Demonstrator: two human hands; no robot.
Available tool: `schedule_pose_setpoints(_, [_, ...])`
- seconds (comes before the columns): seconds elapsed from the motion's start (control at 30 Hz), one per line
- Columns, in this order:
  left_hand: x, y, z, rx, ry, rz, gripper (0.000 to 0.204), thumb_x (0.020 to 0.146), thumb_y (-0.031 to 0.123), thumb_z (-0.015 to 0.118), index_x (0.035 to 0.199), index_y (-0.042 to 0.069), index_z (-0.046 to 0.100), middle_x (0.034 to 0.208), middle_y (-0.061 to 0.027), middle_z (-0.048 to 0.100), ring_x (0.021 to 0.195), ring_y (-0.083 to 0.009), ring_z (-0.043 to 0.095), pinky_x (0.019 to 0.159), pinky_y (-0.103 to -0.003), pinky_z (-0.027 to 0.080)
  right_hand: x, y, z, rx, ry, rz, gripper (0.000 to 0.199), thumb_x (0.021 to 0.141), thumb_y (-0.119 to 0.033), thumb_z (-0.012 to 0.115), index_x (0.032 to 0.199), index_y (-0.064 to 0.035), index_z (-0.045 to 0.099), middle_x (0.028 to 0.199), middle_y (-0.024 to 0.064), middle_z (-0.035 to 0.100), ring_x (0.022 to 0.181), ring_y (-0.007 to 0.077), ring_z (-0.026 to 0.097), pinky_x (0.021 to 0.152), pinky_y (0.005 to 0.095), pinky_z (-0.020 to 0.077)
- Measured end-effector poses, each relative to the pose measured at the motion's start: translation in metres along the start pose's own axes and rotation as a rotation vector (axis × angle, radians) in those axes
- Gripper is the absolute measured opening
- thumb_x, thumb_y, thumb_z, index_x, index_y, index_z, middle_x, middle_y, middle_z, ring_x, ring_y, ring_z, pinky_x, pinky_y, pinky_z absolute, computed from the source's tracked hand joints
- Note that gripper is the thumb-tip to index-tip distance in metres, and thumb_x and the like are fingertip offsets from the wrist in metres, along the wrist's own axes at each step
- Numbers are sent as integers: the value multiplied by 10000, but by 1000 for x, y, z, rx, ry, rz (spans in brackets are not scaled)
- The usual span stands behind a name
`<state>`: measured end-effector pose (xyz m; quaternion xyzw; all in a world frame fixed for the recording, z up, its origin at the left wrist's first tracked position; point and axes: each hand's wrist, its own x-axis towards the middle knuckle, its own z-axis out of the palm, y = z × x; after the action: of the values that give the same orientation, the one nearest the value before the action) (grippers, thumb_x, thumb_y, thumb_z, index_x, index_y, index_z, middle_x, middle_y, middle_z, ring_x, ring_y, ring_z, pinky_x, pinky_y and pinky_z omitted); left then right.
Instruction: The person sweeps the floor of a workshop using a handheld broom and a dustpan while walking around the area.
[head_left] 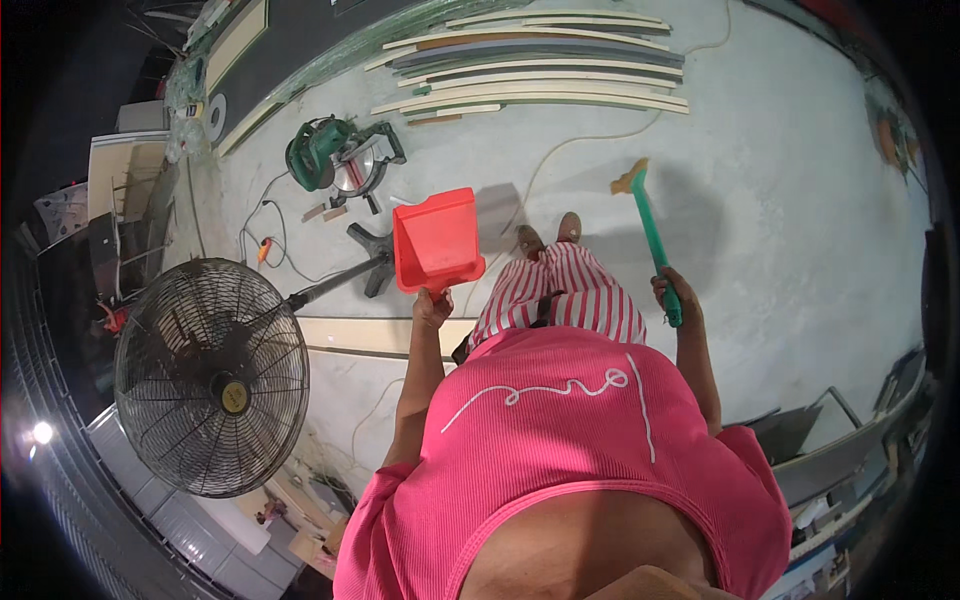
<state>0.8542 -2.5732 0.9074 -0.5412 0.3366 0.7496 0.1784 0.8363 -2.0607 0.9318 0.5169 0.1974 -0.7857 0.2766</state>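
Observation:
A red plastic dustpan (437, 235) hangs out ahead of my left side, its wide pan turned up to view. My left hand (432, 308) is closed round its near end, where the grip is mostly hidden by the fingers. On the other side, my right hand (677, 290) wraps round the green handle of a hand broom (651, 226). The broom points away from me, and its yellowish-brown bristles (629, 178) are at the far end. Whether they touch the floor, I cannot tell.
A large black fan (232, 397) stands at left, its base near the dustpan. Beyond it sits a green mitre saw (325, 155) with a cable. Long wooden strips (540, 68) lie across the far floor. A pale cord (560, 150) curves over the concrete near my feet.

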Motion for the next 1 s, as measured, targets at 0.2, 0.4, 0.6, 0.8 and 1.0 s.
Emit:
schedule_pose_setpoints(0.2, [-22, 6, 0, -51, 11, 64, 388, 783, 374, 324, 800, 27, 497, 609, -50, 520, 479, -144, 482, 450, -250, 425, -34, -9, 24, -260, 4, -46, 184, 752, -141, 494, 877, -131, 359, 626, 22, 403, 469, 45, 405, 380, 141, 367])
schedule_pose_setpoints(0.4, [-57, 0, -5, -129, 95, 119, 340, 757, 351, 384, 819, 39, 506, 615, -53, 524, 507, -150, 488, 468, -262, 428, -64, -24, 18, -375, -78, 69, 185, 744, -129, 502, 852, -156, 354, 607, 8, 379, 467, 36, 393, 368, 128, 344])
schedule_pose_setpoints(0.6, [-74, -10, -29, -109, 117, 184, 320, 726, 316, 393, 896, 58, 478, 725, -54, 539, 579, -162, 521, 508, -272, 431, -24, -23, 16, -342, -298, 451, 141, 782, -174, 438, 820, -90, 331, 531, -10, 362, 409, 38, 376, 340, 125, 340])
schedule_pose_setpoints(0.8, [-97, -11, 1, -98, 221, 58, 326, 706, 274, 328, 896, 62, 487, 650, -80, 549, 536, -176, 524, 488, -279, 435, 78, 6, 12, -636, -310, 222, 141, 763, -186, 473, 824, -78, 408, 575, -13, 414, 459, 53, 407, 372, 179, 352])
schedule_pose_setpoints(1.0, [-101, -3, 1, -133, 175, 77, 348, 717, 296, 334, 920, 47, 468, 648, -102, 543, 524, -186, 516, 480, -285, 438, 82, -41, -6, -332, -314, 142, 146, 749, -132, 501, 859, -45, 460, 622, 20, 447, 529, 60, 465, 443, 164, 392])
